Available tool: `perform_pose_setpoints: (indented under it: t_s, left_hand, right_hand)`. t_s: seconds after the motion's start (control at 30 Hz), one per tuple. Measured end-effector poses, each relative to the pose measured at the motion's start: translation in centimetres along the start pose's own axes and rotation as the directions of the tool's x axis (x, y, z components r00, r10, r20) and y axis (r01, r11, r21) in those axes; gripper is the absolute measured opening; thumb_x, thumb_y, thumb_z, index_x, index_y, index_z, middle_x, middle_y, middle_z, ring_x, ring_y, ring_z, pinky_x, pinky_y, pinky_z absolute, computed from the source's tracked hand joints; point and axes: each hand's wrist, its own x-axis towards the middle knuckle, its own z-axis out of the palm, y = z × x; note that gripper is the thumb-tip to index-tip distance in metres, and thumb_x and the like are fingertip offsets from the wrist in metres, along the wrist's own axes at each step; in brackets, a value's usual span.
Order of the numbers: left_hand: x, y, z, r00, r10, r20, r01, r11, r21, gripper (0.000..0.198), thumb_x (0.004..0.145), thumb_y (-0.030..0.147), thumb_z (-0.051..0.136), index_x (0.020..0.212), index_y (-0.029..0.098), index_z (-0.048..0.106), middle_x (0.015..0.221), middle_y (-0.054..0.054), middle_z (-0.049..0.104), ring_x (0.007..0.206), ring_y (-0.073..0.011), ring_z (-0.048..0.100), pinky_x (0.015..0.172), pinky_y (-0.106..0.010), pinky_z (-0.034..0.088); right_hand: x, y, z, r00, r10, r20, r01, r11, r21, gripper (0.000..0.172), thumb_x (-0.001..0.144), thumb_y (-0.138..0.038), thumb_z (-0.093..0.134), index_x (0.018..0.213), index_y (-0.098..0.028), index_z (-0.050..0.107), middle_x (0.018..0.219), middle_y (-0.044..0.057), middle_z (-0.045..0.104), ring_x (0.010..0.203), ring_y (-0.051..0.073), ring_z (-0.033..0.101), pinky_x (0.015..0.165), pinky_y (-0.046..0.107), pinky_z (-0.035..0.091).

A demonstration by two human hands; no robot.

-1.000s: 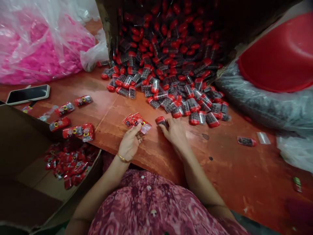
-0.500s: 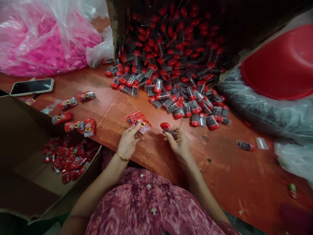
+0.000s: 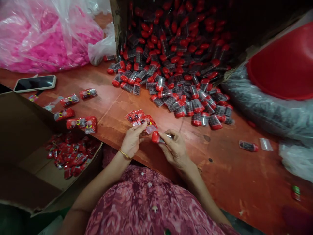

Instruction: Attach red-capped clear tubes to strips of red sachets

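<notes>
My left hand [image 3: 132, 140] pinches a red printed plastic sleeve [image 3: 152, 122] by its clear end, at the table's near side. Other red sleeves [image 3: 134, 116] lie fanned just beyond and against it. Between the fingers of my right hand [image 3: 174, 147] is a small clear container with a red cap [image 3: 155, 137], its cap pointing left toward the sleeve. Fingers cover much of its clear body. Beyond my hands spreads a large heap of the same red-capped containers [image 3: 176, 78], dark bead-like pieces inside, spilling from a cardboard box.
Several wrapped containers [image 3: 81, 123] lie at left near a phone [image 3: 35, 83]. Below them an open carton [image 3: 39, 166] holds more wrapped ones. A bag of pink pieces [image 3: 49, 42] stands back left. At right, a red tub [image 3: 283, 65] rests on a filled clear bag [image 3: 266, 107].
My right hand has turned the container so its cap points left, bringing it closer to the sleeve. My left hand keeps its pinch, shifted slightly right. The view has shifted a little.
</notes>
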Motion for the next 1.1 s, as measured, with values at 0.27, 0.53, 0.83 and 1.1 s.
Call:
perform_pose_setpoints:
  t_s: [0.27,0.53,0.83,1.1]
  left_hand:
    - [0.3,-0.2,0.0,0.998,0.052,-0.025,-0.05,0.996,0.074,0.037,0.045,0.041,0.083,0.065,0.013,0.068,0.064,-0.001,0.067,0.053,-0.0098,0.059,0.048,-0.02,0.049]
    - [0.1,-0.8,0.5,0.998,0.066,0.01,-0.066,0.996,0.054,0.041,0.043,0.043,0.083,0.066,0.014,0.066,0.064,0.0,0.067,0.055,-0.0098,0.059,0.056,-0.022,0.048]
    - [0.5,-2.9,1.5,0.981,0.195,0.005,-0.195,0.98,-0.048,0.038,0.044,0.026,0.085,0.074,0.013,0.065,0.07,0.0,0.069,0.063,-0.0088,0.06,0.072,-0.024,0.046]
    - [0.9,-2.9,1.7,0.979,0.203,0.004,-0.201,0.974,-0.108,0.04,0.044,0.022,0.085,0.077,0.013,0.065,0.074,-0.001,0.071,0.068,-0.0108,0.063,0.076,-0.025,0.047]
  right_hand:
    - [0.5,0.0,0.4,0.996,0.025,-0.086,-0.024,1.0,0.019,0.043,0.084,-0.018,0.054,0.125,-0.03,0.051,0.097,0.007,0.054,0.086,0.019,0.054,0.072,0.034,0.048]
    - [0.4,-0.2,1.5,0.974,0.159,-0.164,-0.13,0.976,0.173,0.046,0.081,-0.021,0.061,0.125,-0.025,0.048,0.104,0.009,0.057,0.094,0.021,0.057,0.079,0.037,0.051]
    - [1.3,-0.6,2.7,0.917,0.252,-0.309,-0.236,0.968,0.088,0.044,0.079,-0.009,0.052,0.121,-0.02,0.052,0.099,0.009,0.059,0.091,0.021,0.057,0.078,0.036,0.052]
    - [1.6,-0.4,2.6,0.951,0.232,-0.205,-0.228,0.973,0.045,0.054,0.084,-0.024,0.054,0.135,-0.018,0.038,0.105,0.012,0.053,0.098,0.023,0.054,0.084,0.041,0.05]
